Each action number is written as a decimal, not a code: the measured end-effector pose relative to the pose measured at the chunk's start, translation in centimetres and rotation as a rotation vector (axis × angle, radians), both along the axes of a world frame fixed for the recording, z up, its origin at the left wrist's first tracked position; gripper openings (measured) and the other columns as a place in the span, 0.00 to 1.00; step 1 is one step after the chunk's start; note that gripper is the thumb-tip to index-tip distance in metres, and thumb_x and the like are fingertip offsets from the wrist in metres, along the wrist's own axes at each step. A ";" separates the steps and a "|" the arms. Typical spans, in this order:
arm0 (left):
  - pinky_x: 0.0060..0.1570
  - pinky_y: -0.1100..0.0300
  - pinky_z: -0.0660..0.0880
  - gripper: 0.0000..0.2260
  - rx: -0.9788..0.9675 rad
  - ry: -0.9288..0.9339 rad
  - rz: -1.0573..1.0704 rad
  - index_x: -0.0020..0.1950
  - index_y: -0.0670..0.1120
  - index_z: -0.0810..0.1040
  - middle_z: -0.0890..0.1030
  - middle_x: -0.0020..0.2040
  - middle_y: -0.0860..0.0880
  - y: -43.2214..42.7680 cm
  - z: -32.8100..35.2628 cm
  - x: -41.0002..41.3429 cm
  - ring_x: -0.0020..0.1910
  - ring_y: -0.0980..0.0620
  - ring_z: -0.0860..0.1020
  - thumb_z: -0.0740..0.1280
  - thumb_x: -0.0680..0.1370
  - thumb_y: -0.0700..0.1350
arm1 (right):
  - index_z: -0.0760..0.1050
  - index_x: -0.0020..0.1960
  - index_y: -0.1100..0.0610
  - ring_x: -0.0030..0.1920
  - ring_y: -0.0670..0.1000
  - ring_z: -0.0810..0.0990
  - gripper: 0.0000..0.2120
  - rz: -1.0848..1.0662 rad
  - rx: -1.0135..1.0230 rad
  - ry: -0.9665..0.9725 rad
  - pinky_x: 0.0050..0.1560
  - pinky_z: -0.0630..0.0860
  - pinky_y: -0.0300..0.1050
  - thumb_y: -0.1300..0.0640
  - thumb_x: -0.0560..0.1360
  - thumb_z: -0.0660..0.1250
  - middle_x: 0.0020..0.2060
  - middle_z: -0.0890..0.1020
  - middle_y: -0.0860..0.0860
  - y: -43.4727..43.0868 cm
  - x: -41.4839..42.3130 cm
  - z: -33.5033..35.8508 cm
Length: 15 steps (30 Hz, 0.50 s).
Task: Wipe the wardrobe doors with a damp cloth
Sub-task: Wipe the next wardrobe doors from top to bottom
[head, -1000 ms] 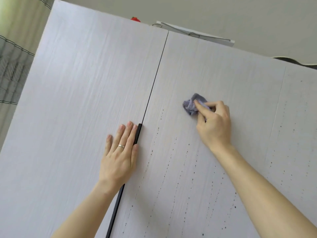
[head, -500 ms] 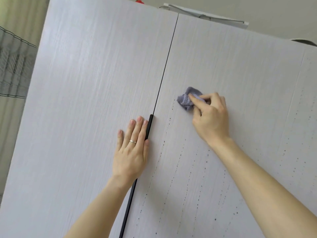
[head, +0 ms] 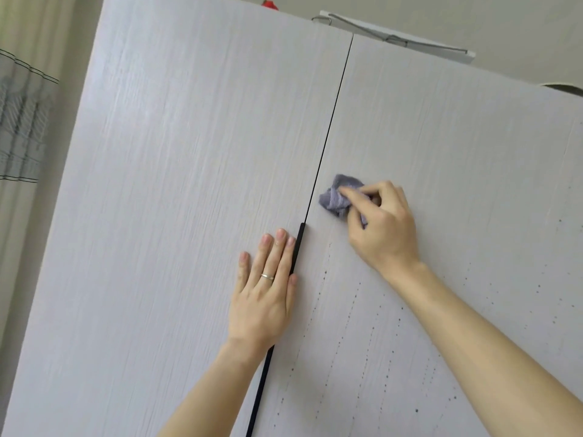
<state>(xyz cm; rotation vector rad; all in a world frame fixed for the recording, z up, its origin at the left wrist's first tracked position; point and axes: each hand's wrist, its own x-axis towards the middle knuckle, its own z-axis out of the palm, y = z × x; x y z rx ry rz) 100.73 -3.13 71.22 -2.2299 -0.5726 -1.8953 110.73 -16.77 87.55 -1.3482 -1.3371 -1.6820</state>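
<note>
Two pale grey wood-grain wardrobe doors fill the view, the left door [head: 176, 184] and the right door [head: 457, 146], split by a dark gap. My right hand [head: 383, 225] grips a crumpled bluish-purple cloth [head: 336, 197] and presses it on the right door just right of the gap. My left hand [head: 265, 288] lies flat with straight fingers on the left door, its fingertips beside the black strip handle [head: 298, 244]. Lines of dark droplets [head: 356, 298] run down the right door below the cloth.
A curtain [head: 22, 127] hangs at the far left beside the wardrobe. On top of the wardrobe lie a white board with a wire hanger [head: 400, 39] and a small red object [head: 268, 4]. A dark rounded thing [head: 564, 89] peeks over the top right edge.
My right hand has slid the cloth leftward toward the gap between the doors. My left hand stays flat beside the handle. The camera view has shifted, so the doors sit further right.
</note>
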 end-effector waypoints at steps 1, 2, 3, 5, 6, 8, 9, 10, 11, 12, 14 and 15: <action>0.78 0.43 0.52 0.24 0.001 0.003 0.002 0.82 0.46 0.56 0.54 0.83 0.50 0.1 0.0 0.0 0.82 0.49 0.50 0.46 0.86 0.49 | 0.84 0.57 0.54 0.44 0.59 0.75 0.17 0.001 0.039 0.056 0.42 0.74 0.47 0.65 0.73 0.64 0.45 0.78 0.54 0.4 -0.4 1.4; 0.78 0.43 0.51 0.24 0.001 0.000 0.007 0.82 0.46 0.55 0.54 0.83 0.50 0.1 0.0 0.0 0.82 0.49 0.50 0.46 0.86 0.49 | 0.84 0.57 0.53 0.45 0.59 0.75 0.17 0.004 0.066 0.103 0.43 0.74 0.47 0.64 0.74 0.64 0.46 0.78 0.55 0.7 -0.8 2.5; 0.79 0.44 0.51 0.24 0.002 -0.004 0.015 0.82 0.46 0.55 0.54 0.83 0.50 0.1 -0.1 0.1 0.82 0.49 0.50 0.47 0.86 0.49 | 0.84 0.58 0.53 0.46 0.59 0.75 0.17 0.005 0.083 0.132 0.43 0.73 0.46 0.64 0.74 0.64 0.46 0.78 0.55 1.1 -1.1 3.0; 0.79 0.44 0.51 0.24 0.007 -0.005 0.018 0.82 0.46 0.55 0.55 0.83 0.50 0.1 -0.2 0.1 0.82 0.49 0.51 0.47 0.86 0.48 | 0.84 0.58 0.52 0.45 0.59 0.75 0.17 0.007 0.101 0.138 0.43 0.71 0.44 0.64 0.75 0.64 0.46 0.78 0.55 1.6 -1.3 2.3; 0.79 0.44 0.51 0.24 0.012 -0.005 0.017 0.83 0.46 0.55 0.54 0.83 0.50 0.1 -0.1 0.0 0.82 0.49 0.51 0.48 0.86 0.48 | 0.84 0.58 0.53 0.44 0.58 0.74 0.17 0.008 0.098 0.123 0.43 0.70 0.43 0.65 0.75 0.64 0.46 0.78 0.55 1.7 -1.2 1.2; 0.79 0.44 0.51 0.24 0.019 -0.005 0.016 0.83 0.46 0.55 0.54 0.83 0.50 0.2 -0.1 -0.1 0.82 0.49 0.51 0.48 0.86 0.48 | 0.84 0.58 0.54 0.43 0.58 0.74 0.18 0.001 0.084 0.076 0.42 0.73 0.46 0.67 0.74 0.65 0.46 0.79 0.55 1.6 -0.9 -2.2; 0.79 0.44 0.52 0.24 0.018 -0.006 0.018 0.83 0.46 0.55 0.54 0.83 0.50 0.2 -0.1 -0.1 0.82 0.49 0.51 0.48 0.86 0.48 | 0.84 0.58 0.55 0.42 0.58 0.74 0.18 -0.001 0.067 0.053 0.42 0.74 0.47 0.68 0.74 0.65 0.47 0.79 0.55 1.2 -0.6 -4.2; 0.79 0.43 0.52 0.24 0.017 -0.004 0.016 0.83 0.46 0.55 0.54 0.83 0.50 0.1 -0.1 -0.1 0.82 0.49 0.51 0.48 0.86 0.48 | 0.84 0.58 0.55 0.42 0.57 0.74 0.18 -0.003 0.039 0.042 0.42 0.75 0.48 0.69 0.74 0.66 0.47 0.79 0.54 0.9 -0.4 -6.3; 0.79 0.43 0.53 0.24 0.017 -0.005 0.012 0.83 0.46 0.55 0.54 0.83 0.50 0.2 -0.2 -0.2 0.82 0.49 0.51 0.48 0.86 0.48 | 0.84 0.58 0.56 0.42 0.57 0.74 0.18 -0.006 0.006 0.033 0.42 0.76 0.49 0.70 0.74 0.66 0.47 0.79 0.54 0.5 -0.3 -8.3; 0.79 0.43 0.53 0.24 0.022 -0.005 0.007 0.83 0.46 0.55 0.54 0.83 0.50 0.1 -0.2 -0.2 0.82 0.49 0.51 0.48 0.86 0.48 | 0.84 0.58 0.56 0.43 0.57 0.75 0.18 -0.016 -0.024 0.022 0.42 0.76 0.49 0.70 0.74 0.65 0.47 0.80 0.54 -0.1 -0.4 -9.8; 0.79 0.43 0.52 0.24 0.018 -0.005 -0.002 0.83 0.45 0.55 0.53 0.83 0.50 0.2 -0.2 -0.2 0.82 0.49 0.50 0.49 0.86 0.48 | 0.84 0.57 0.55 0.43 0.57 0.75 0.18 -0.039 -0.097 -0.002 0.42 0.76 0.49 0.68 0.74 0.64 0.47 0.80 0.54 -0.8 -0.5 -10.4; 0.79 0.43 0.52 0.24 0.014 -0.005 -0.008 0.83 0.45 0.55 0.53 0.83 0.50 0.1 -0.3 -0.2 0.82 0.49 0.50 0.49 0.86 0.48 | 0.85 0.57 0.55 0.43 0.57 0.75 0.18 -0.055 -0.116 0.001 0.43 0.76 0.49 0.67 0.73 0.64 0.47 0.81 0.54 -1.1 -0.3 -9.4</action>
